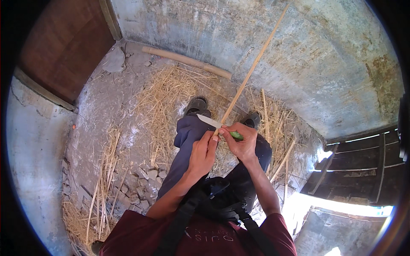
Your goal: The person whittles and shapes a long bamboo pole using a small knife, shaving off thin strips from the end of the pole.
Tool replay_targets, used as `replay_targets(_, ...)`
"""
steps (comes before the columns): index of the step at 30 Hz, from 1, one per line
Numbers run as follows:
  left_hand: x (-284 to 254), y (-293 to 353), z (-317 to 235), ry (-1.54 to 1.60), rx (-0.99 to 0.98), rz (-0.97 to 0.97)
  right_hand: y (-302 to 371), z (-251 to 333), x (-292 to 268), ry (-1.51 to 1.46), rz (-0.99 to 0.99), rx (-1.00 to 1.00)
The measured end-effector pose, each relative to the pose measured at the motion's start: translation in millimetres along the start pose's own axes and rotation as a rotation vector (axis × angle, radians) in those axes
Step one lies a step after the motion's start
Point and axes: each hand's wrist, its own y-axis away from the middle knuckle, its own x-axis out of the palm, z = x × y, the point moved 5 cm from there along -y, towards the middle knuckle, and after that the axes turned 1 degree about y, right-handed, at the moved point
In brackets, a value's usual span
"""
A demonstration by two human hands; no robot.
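Observation:
A long, thin bamboo strip [253, 68] slants from my hands up to the far wall. Its near end is pinched in my left hand [202, 154], whose fingers are closed round it above my left thigh. My right hand [241, 143] is closed on the green handle of a knife [208, 121]. The pale blade points to the left and lies across the strip, just beyond my left fingertips. Whether the edge has cut into the strip is too small to tell.
Straw-like shavings [166, 91] lie around my dark shoes [196, 105]. A thick bamboo pole [186, 62] rests along the base of the stained wall [183, 25]. Split strips [102, 187] and broken stones [136, 194] are on the left. Dark wooden boards [358, 170] stand at the right.

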Motion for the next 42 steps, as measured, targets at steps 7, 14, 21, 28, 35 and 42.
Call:
replay_targets(7,1.0,1.8,-11.9,-0.019,-0.061,0.014,-27.3,-29.9,-14.7,0.058,-0.138,0.054)
replay_targets(14,1.1,-0.1,-5.4,-0.002,-0.065,0.015,-30.0,-28.4,-17.3,0.060,-0.123,0.009)
replay_targets(21,2.8,0.8,-5.0,-0.007,-0.025,0.009,-8.2,-6.6,-13.6,0.099,0.002,-0.117)
replay_targets(28,5.4,3.2,-11.1,-0.053,-0.029,-0.003,-45.3,-55.7,-32.6,0.187,-0.123,0.094)
replay_targets(35,-1.7,-0.3,-12.9,-0.109,0.024,-0.015,-58.2,-45.5,-31.0,0.150,-0.141,-0.024)
replay_targets(42,-0.2,0.9,-10.9,-0.046,-0.010,0.005,-39.2,-19.4,-26.2,0.228,-0.025,-0.172)
